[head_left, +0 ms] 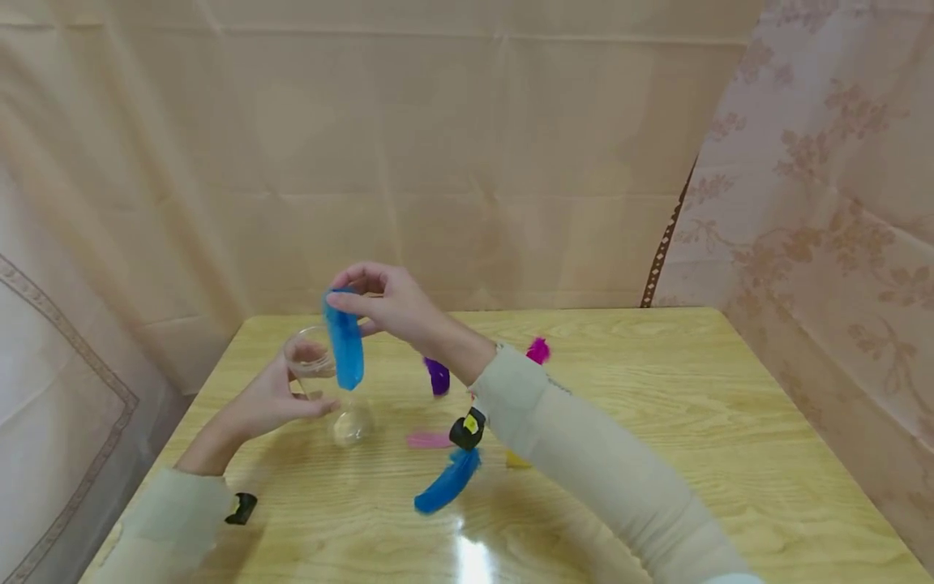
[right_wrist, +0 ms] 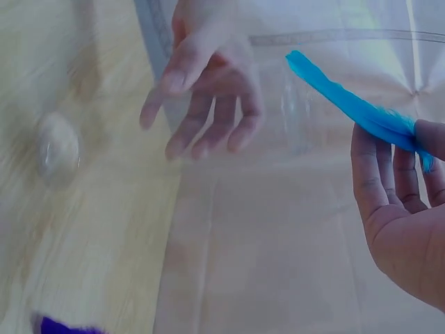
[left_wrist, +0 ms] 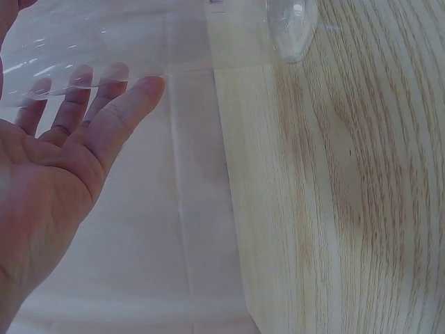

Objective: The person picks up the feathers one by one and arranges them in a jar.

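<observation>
My right hand (head_left: pixel 397 304) pinches a bright blue feather (head_left: pixel 346 349) between thumb and fingertips. The feather hangs down just beside the round mouth of a clear see-through container (head_left: pixel 310 361). In the right wrist view the same feather (right_wrist: pixel 354 104) points away from the right hand (right_wrist: pixel 410 223) towards the container. My left hand (head_left: pixel 273 397) holds the container by its side. Through its clear wall, the fingertips of the left hand (left_wrist: pixel 62 160) show in the left wrist view. The container's rounded, shiny base (head_left: pixel 352 426) is near the table; whether it touches is unclear.
On the wooden table (head_left: pixel 657 405) lie another blue feather (head_left: pixel 447 485), a pink feather (head_left: pixel 429 440), a purple feather (head_left: pixel 438 377) and a magenta feather (head_left: pixel 538 350). Something yellow (head_left: pixel 516 460) is partly hidden under the right sleeve. Cloth curtains (head_left: pixel 438 162) hang behind the table.
</observation>
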The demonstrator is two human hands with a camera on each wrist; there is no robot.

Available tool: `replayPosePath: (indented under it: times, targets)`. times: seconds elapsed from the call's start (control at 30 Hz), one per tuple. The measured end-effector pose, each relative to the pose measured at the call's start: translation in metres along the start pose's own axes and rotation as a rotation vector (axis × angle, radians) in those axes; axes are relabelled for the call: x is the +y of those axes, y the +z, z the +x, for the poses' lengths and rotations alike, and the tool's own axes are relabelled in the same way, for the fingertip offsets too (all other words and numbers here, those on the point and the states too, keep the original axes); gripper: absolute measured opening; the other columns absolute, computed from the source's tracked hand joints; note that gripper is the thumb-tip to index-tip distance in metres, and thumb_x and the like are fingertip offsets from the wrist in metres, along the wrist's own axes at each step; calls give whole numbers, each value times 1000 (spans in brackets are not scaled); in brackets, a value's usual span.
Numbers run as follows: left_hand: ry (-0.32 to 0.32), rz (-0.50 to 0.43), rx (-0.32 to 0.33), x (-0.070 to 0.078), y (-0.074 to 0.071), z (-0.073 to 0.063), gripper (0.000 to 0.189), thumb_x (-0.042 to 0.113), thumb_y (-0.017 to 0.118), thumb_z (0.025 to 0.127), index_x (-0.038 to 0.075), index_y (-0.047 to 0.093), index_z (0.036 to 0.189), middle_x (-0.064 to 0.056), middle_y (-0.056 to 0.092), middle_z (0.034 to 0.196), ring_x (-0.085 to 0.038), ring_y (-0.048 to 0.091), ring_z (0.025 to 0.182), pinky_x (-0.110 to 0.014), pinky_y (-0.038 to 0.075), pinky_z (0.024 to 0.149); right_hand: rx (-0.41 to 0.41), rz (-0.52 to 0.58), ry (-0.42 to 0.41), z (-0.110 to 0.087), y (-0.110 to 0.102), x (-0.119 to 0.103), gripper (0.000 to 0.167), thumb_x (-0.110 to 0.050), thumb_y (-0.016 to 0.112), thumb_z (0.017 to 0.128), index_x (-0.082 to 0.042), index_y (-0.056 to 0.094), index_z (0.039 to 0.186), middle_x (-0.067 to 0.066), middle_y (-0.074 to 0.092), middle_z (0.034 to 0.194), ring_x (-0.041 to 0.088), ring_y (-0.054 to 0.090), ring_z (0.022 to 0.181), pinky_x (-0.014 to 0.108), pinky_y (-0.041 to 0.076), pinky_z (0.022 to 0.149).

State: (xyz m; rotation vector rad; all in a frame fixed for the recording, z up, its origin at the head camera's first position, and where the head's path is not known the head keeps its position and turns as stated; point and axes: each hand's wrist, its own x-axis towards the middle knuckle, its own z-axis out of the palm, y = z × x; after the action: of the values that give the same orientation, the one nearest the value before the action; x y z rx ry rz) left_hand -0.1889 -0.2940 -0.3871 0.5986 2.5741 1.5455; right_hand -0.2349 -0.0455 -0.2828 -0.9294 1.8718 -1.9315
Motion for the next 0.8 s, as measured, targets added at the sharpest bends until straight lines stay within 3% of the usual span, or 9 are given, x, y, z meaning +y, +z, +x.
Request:
replayPosePath:
  times: [0.17, 0.33, 0.57, 0.8]
  targets:
    - [40, -19, -12, -2, 1, 1, 77, 7, 80, 87, 16, 31, 145, -18, 42, 138, -45, 47, 122, -43, 60, 81, -8, 30, -23, 3, 11, -4, 18, -15, 67, 99, -8, 65, 116, 10, 66, 105, 23, 67, 92, 39, 62, 75]
    - [55, -24, -21, -3, 1, 0, 84, 7, 80, 87, 13, 26, 150, -17, 38, 139, -41, 38, 123, -47, 58, 81, 13, 48, -60, 9, 22, -5, 20, -15, 68, 99, -6, 64, 117, 9, 66, 103, 20, 66, 91, 38, 62, 73]
    - [53, -43, -22, -3, 0, -1, 86, 3, 81, 85, 11, 24, 148, -19, 37, 142, -56, 47, 126, -48, 60, 82, 79, 58, -34, 20, 27, -3, 19, -17, 68, 99, -8, 65, 115, 8, 66, 100, 19, 67, 88, 34, 62, 72]
    - [50, -58, -34, -2, 1, 0, 91, 3, 80, 86, 15, 21, 154, -19, 32, 153, -53, 48, 129, -48, 59, 85, 117, 56, -51, 27, 25, -2, 20, -17, 67, 99, -8, 64, 117, 7, 66, 104, 18, 67, 91, 33, 61, 74]
